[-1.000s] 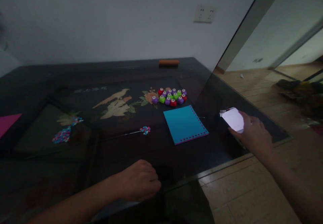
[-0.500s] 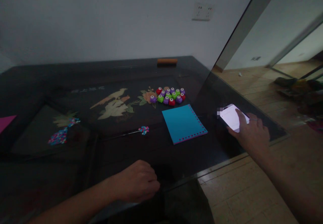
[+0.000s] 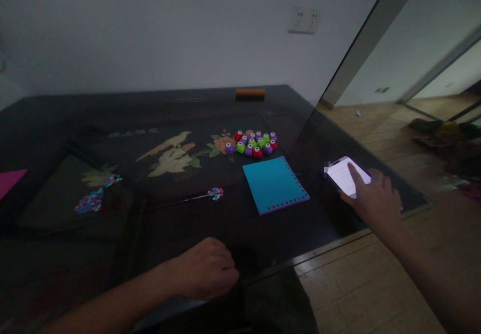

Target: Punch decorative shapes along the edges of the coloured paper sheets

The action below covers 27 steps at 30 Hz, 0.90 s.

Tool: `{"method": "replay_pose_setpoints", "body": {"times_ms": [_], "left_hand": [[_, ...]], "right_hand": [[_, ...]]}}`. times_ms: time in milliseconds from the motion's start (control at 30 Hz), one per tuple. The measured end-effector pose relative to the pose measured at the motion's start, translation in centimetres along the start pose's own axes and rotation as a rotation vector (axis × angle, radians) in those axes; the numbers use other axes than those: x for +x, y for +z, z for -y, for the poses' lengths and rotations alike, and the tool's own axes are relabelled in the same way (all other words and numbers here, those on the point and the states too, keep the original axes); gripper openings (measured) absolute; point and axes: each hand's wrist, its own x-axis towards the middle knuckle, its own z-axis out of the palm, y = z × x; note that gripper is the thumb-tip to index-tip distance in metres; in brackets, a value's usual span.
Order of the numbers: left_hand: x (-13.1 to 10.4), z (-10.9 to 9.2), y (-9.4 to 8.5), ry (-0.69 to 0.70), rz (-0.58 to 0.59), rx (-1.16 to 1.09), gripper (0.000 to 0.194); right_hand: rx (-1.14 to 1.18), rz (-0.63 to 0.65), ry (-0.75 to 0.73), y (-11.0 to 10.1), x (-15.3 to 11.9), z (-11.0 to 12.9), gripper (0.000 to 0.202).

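Observation:
My right hand (image 3: 376, 196) is over a phone (image 3: 347, 173) with a lit white screen, lying at the table's right side. Its index finger touches the screen and the thumb is at the near edge, the fingers apart. My left hand (image 3: 210, 269) rests at the table's front edge with its fingers curled; what they hold, if anything, is hidden. A blue square of paper (image 3: 274, 183) with pink-looking marks along two edges lies between the hands, a pink layer showing under it. Behind it sit several red, green and purple pieces (image 3: 259, 144) with white round tops.
The dark glossy table (image 3: 210, 223) bears a small heap of confetti (image 3: 216, 193) by a thin stick (image 3: 188, 200), more confetti (image 3: 90, 201) at the left, pink paper (image 3: 11, 181) and a brown cylinder (image 3: 250, 94) near the wall.
The whole view has shifted slightly. My right index finger has moved a little on the phone's screen; my left hand stays in its place.

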Motion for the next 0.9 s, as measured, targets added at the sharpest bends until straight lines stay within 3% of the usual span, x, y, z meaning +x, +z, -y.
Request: {"method": "replay_pose_setpoints", "body": {"times_ms": [900], "left_hand": [[-0.06, 0.02, 0.03, -0.006, 0.006, -0.015, 0.018]], "right_hand": [[0.010, 0.046, 0.012, 0.52, 0.55, -0.62, 0.066]]}}
